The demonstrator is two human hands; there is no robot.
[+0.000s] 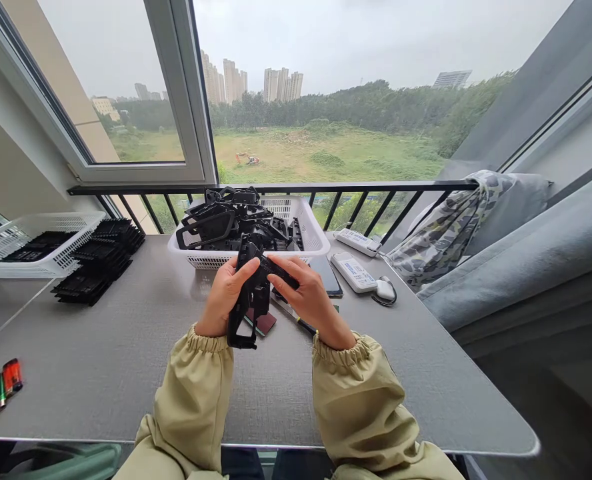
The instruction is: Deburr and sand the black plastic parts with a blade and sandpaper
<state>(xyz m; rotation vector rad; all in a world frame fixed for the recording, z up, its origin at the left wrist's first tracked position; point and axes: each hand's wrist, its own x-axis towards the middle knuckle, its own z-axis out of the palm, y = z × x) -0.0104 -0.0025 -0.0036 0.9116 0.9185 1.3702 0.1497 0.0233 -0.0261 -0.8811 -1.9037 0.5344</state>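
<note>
My left hand (226, 293) is closed around a black plastic frame part (247, 300), which hangs tilted over the table with an open loop at its lower end. From the other side my right hand (309, 293) grips a small black plastic piece (283, 272) against the top of that frame; whether the two are joined I cannot tell. Just behind my hands stands a white plastic basket (316, 230) heaped with similar black parts (236, 217). Beneath my hands lie a dark red card-like piece (263, 322) and a tool with a black and yellow handle (303, 325), both partly hidden.
Stacked black slotted parts (101, 260) lie at the left beside a second white basket (66, 223). Two lighters (5, 387) sit near the front left. White power strips (353, 272) and a dark flat device (332, 277) are at the right. A black railing (401, 187) borders the far edge.
</note>
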